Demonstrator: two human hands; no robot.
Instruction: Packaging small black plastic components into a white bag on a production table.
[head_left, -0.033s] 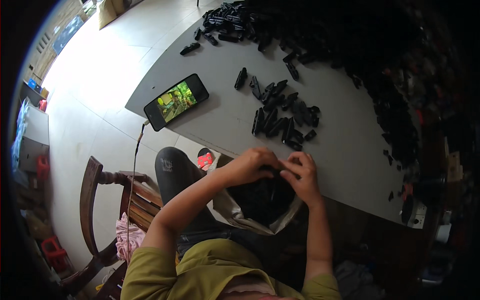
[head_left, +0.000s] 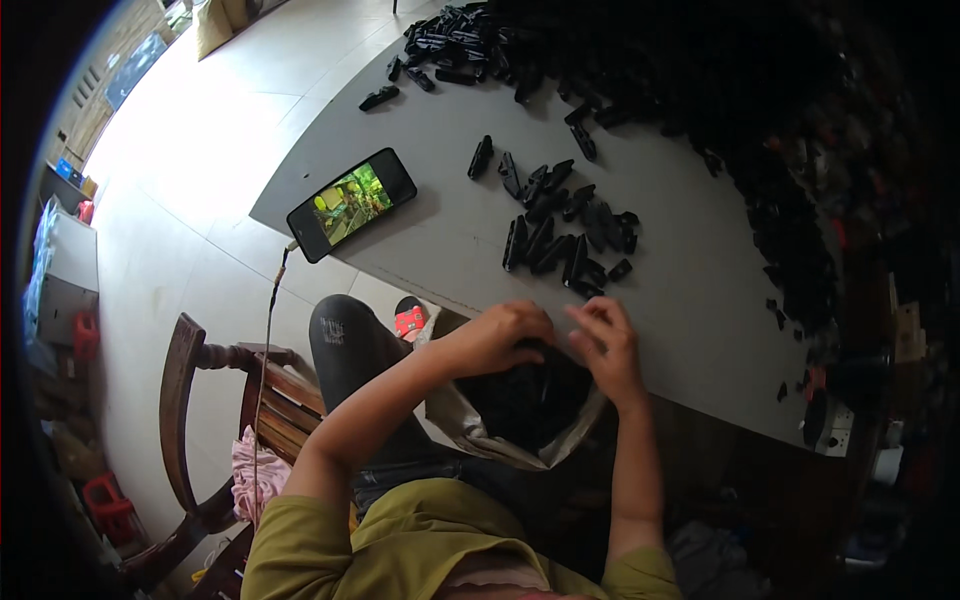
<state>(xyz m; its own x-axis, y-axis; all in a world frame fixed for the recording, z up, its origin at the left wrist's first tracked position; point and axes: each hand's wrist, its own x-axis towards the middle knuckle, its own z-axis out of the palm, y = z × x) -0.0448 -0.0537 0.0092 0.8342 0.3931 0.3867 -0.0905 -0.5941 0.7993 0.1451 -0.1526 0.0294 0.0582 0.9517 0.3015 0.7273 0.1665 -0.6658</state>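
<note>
On the tabletop (head_left: 690, 290), the phone (head_left: 352, 205) lies at the left corner beside the near edge, a cluster of loose pieces (head_left: 541, 240) sits to its right, back from the middle of that edge, and a heap (head_left: 465, 40) spreads along the far edge. Before the near edge is the sack (head_left: 490, 445), the left hand (head_left: 510, 330) and right hand (head_left: 610, 350) over its mouth. Left of the sack stands a chair (head_left: 180, 400).

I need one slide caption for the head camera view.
Left hand and right hand over an open bag, beside a table holding black parts and a lit phone.
</note>
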